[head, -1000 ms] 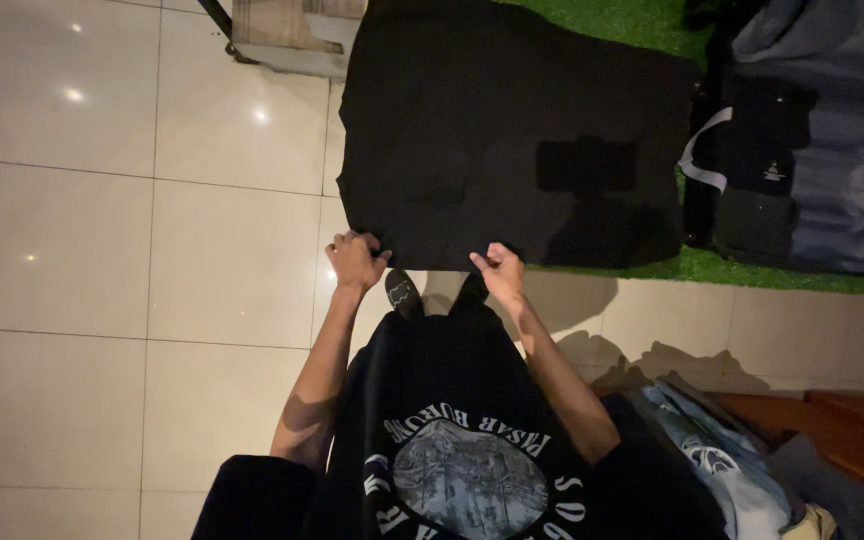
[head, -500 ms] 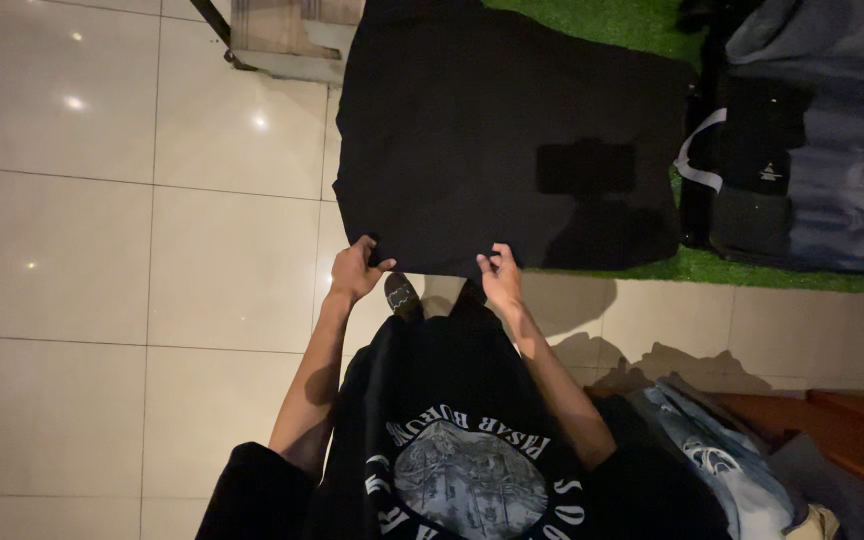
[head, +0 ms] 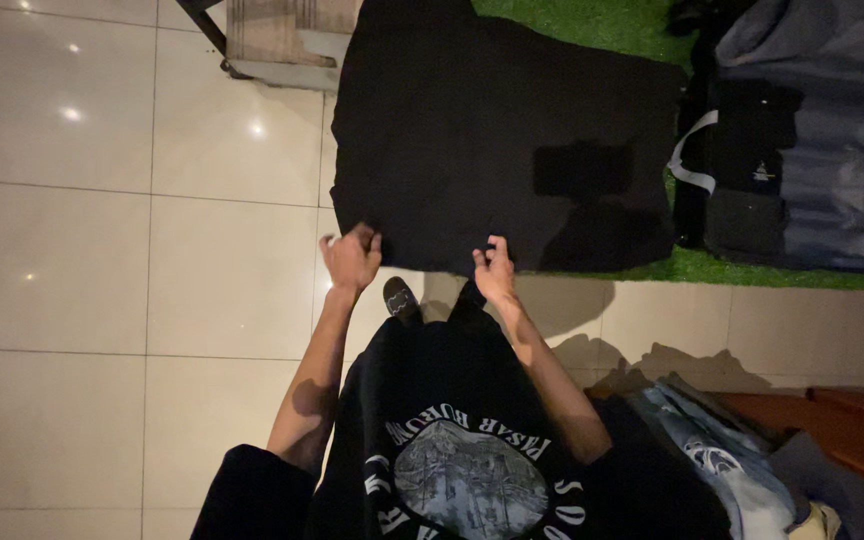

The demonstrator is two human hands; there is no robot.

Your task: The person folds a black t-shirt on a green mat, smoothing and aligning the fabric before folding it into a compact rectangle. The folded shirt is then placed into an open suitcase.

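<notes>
black garment (head: 492, 130) top cut off by frame, dark bag (head: 812, 150) cropped at right edge

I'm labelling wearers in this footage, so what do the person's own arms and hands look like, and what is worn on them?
Both forearms are bare; the left hand and right hand wear no gloves, and no rings or watch are visible. Short black sleeves end above the elbows, part of a black T-shirt with a round grey-and-white print.
</notes>
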